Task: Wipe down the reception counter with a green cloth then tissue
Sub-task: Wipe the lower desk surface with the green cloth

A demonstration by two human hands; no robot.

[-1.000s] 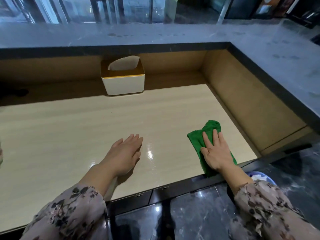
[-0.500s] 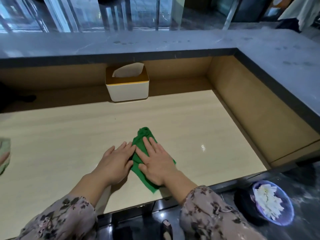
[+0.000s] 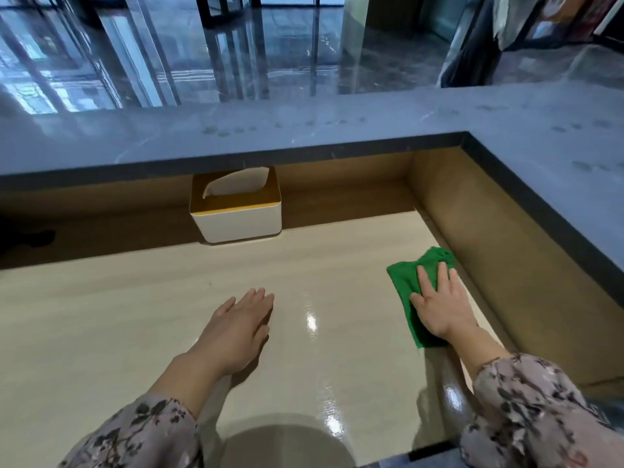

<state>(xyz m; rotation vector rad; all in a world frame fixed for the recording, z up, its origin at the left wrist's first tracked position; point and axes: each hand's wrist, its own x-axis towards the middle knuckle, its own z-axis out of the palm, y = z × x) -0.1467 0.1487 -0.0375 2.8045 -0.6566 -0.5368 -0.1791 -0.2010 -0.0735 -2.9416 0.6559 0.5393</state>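
Nearest to us, our two floral sleeves (image 3: 526,410) came in from the bottom edge, both forearms stretched out over the pale wooden desk surface (image 3: 101,332), which shone with glare spots between them.

Our left hand (image 3: 236,332) lay flat on the desk, palm down, fingers straight and held together, with nothing under it or in it. It sat nearer to us than the tissue box and almost straight in front of that box.

Our right hand (image 3: 439,309) was pressed flat on the green cloth (image 3: 405,282), fingers spread slightly and extended, not curled round the fabric; the palm and fingers pinned it to the desk. The cloth lay crumpled, poking out beyond our fingertips and to their left, and a strip of it showed under the wrist. It was well to the right of the tissue box and nearer to us than it, just beside the brown side wall (image 3: 506,265) of the recess.

Farther off, the white tissue box (image 3: 239,221) with its yellow-brown top stood against the back wall, a tissue (image 3: 236,184) rising from its slot, partly tucked beneath the overhang.

Above and behind the box ran the grey stone counter top (image 3: 304,130), turning a corner to the box's right and carrying faint smudges. Beyond the box and counter lay a glossy dark floor (image 3: 287,45).
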